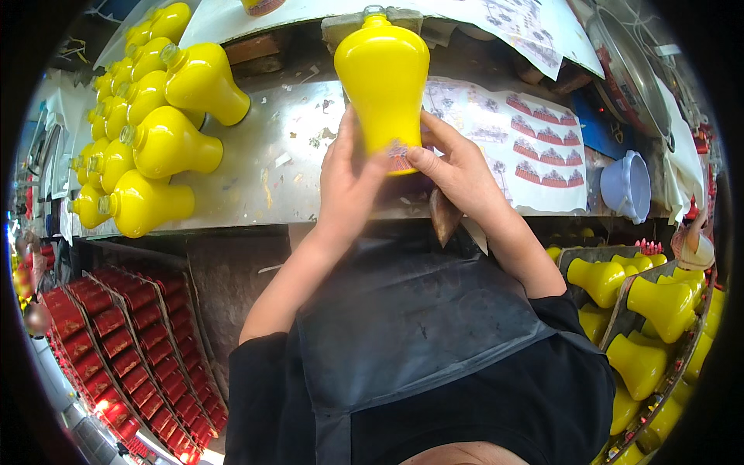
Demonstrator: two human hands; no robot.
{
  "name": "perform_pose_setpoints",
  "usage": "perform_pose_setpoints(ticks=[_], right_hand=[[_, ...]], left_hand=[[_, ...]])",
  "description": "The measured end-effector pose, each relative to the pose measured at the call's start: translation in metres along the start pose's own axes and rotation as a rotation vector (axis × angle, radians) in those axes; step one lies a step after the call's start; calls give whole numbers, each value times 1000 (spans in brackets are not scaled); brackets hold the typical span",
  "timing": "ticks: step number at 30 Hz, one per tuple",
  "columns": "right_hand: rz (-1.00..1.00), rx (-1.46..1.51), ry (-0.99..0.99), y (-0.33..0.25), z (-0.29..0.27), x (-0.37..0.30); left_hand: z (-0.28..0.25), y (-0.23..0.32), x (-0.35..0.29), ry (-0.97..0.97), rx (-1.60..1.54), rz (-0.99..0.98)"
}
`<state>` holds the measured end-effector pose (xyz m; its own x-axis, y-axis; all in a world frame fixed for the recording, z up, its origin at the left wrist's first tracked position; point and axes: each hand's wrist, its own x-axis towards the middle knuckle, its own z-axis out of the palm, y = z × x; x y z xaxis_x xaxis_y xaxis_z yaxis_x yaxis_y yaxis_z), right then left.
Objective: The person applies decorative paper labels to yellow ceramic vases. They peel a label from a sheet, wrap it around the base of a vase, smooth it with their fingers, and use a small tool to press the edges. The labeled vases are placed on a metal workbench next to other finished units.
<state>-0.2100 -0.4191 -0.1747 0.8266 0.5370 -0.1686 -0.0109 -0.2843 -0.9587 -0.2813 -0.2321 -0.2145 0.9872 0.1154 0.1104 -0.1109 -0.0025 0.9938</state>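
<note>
A: We're at the metal table (279, 174), and the yellow bottle (382, 77) is centre stage, over the near edge, right in front of the black apron (411, 325).

B: And the grip?

A: 2 hands on it! The left hand (347, 174) hugs the left side of the narrow foot, its thumb blurred. The right hand (459, 167) clasps the right side, thumb against a small printed picture (397, 157) down by the base.

B: How far along would you put this?

A: Midway through this bottle, I'd judge. The picture is on, and it looks like smoothing work now. Whether it lies flat all round I can't say; blur and thumbs cover too much.

B: What's left?

A: Plenty, by my reading. The printed sheet (546, 147) to the right shows 4 rows of prints, and the group of yellow bottles (174, 147) on the left shows no pictures on the sides facing us.

B: Which way does our bottle point?

A: Mouth away from the body, foot toward the apron, wide shoulder at the far end. The long axis runs nearly straight out from the person.
</note>
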Motion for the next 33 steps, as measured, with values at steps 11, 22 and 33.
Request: perform_pose_setpoints(ticks=[11, 22, 33], right_hand=[[-24, 26, 1, 4, -1, 0], [-7, 131, -9, 4, 0, -1], [10, 98, -13, 0, 0, -2]], left_hand=[[3, 0, 1, 103, -68, -10], [-2, -1, -1, 62, -161, -64], [-2, -4, -1, 60, -111, -62]])
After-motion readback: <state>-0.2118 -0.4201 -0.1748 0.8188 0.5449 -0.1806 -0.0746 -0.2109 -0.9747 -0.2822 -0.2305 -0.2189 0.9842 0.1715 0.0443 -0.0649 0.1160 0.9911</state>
